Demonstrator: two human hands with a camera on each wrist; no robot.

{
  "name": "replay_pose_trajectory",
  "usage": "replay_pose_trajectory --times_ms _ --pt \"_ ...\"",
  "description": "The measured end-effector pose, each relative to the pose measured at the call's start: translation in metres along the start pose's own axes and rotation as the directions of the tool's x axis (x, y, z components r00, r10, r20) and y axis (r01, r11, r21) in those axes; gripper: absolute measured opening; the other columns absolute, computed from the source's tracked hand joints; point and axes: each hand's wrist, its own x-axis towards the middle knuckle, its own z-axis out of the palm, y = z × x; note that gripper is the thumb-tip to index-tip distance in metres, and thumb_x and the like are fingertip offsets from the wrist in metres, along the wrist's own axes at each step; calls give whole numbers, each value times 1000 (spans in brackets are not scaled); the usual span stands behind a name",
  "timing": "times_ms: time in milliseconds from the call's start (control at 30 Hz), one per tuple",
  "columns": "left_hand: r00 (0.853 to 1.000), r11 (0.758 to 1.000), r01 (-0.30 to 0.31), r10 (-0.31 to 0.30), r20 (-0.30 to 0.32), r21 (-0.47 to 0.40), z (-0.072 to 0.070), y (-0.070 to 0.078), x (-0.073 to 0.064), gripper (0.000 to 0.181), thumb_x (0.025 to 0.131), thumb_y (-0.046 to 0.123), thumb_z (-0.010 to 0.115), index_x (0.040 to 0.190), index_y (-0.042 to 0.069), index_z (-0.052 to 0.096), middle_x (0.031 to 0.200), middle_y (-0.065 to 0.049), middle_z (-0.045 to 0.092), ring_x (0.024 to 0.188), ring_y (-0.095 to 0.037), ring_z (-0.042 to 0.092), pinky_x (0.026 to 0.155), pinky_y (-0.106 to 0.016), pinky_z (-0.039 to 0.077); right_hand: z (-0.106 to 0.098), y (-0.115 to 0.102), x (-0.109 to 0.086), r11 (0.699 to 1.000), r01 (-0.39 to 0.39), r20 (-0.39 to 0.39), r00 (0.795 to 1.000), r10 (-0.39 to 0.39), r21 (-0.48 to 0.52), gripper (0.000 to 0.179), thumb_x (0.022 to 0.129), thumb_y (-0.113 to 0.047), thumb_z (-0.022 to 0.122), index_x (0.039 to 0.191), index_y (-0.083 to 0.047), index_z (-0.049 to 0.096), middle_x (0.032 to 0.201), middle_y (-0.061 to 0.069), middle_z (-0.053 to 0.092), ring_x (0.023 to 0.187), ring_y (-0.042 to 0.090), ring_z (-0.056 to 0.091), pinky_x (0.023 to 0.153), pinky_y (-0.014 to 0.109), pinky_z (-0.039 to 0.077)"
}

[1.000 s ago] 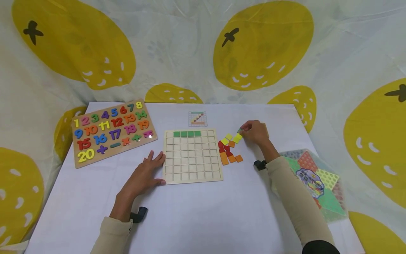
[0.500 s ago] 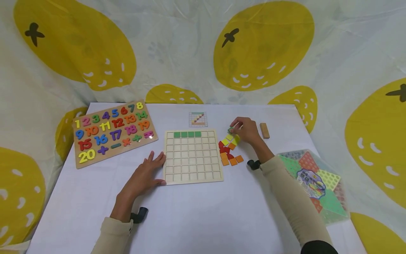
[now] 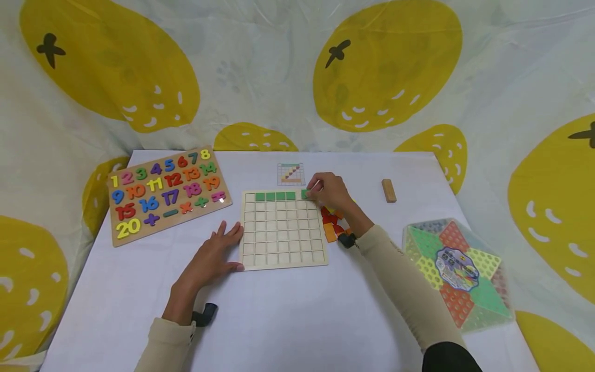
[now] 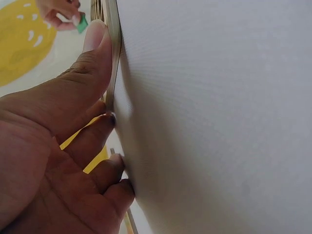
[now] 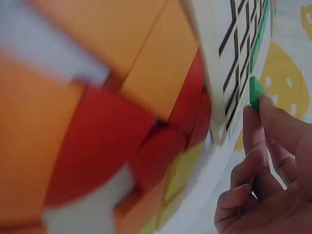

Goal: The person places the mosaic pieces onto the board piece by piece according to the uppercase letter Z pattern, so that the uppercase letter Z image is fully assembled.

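Observation:
A light wooden grid board point(image 3: 283, 235) lies flat at mid-table, with a row of green square tiles point(image 3: 275, 196) in its top row. My left hand point(image 3: 210, 261) rests along the board's left edge, fingers spread and thumb by the near corner; the left wrist view has the thumb point(image 4: 95, 58) against the board's side. Over the board's top right end, my right hand point(image 3: 331, 191) pinches a green tile point(image 5: 255, 91) between thumb and fingertip. Red tiles point(image 3: 327, 216) and orange tiles point(image 3: 330, 232) lie right of the board, partly hidden under the right forearm.
A small printed pattern card point(image 3: 290, 174) lies behind the board. To the left is a number puzzle board point(image 3: 167, 199). A wooden block point(image 3: 388, 190) sits at the right, with a plastic-covered star-patterned game board point(image 3: 457, 274) nearer. A fruit-print curtain point(image 3: 260, 67) hangs behind.
My right hand has carried the green tile left from beside the loose tiles to over the board's top right end. The left hand has stayed in place.

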Motion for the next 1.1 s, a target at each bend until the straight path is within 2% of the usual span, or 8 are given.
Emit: replay_pose_trajectory --times_ms 133,233,367,500,600,733,933,1100 --pt "1000 1000 -2 2 -2 -2 0 0 0 104 77 24 96 163 15 39 173 -4 31 166 -42 10 128 -68 18 9 -7 4 999 13 6 1000 -13 -34 12 95 -26 83 96 -18 74 86 4 71 80 24 64 63 33 50" --pt "1000 1000 -6 6 -2 -6 0 0 0 104 77 23 96 163 14 39 173 -4 31 166 -43 10 128 -68 18 14 -11 6 998 -4 4 1000 4 -57 12 94 -25 83 94 -18 74 85 4 69 80 24 63 65 34 49" --pt "1000 1000 -7 7 0 -7 -1 0 1 104 77 23 96 163 14 39 173 -5 31 166 -43 10 129 -68 18 16 -15 7 996 -33 4 999 33 -77 11 94 -23 82 94 -17 74 86 5 68 80 24 62 68 34 49" --pt "1000 1000 -8 8 3 -5 -1 0 1 103 77 23 96 163 13 40 173 -6 31 166 -43 11 129 -67 18 14 -17 6 997 -27 8 1000 28 -75 10 93 -21 82 94 -16 74 88 5 69 82 24 62 70 34 49" --pt "1000 1000 -12 12 3 -4 -1 -1 1 103 77 24 96 163 13 40 173 -6 31 166 -43 11 129 -67 18 11 -13 2 999 -19 11 1000 19 -38 10 93 -20 82 96 -16 74 90 6 70 85 25 62 70 35 51" --pt "1000 1000 -24 24 0 2 -2 -1 1 103 77 24 96 163 13 40 173 -6 32 165 -44 11 129 -67 19 1 -2 -8 999 -45 41 998 45 2 11 94 -21 81 99 -16 72 95 7 69 88 26 62 70 35 53" --pt "1000 1000 -20 20 -4 6 -3 -1 -1 103 77 24 96 163 14 39 173 -5 31 165 -44 11 128 -69 20 -15 13 -21 994 -89 115 989 95 -60 17 95 -25 82 105 -15 71 98 8 68 90 26 61 70 32 55" --pt "1000 1000 -17 17 -3 -1 -1 -1 0 103 78 25 95 163 14 39 173 -4 31 166 -43 11 128 -69 20 -23 20 -30 984 -105 171 977 129 -143 27 92 -29 86 108 -12 71 94 9 66 87 25 60 69 29 52"
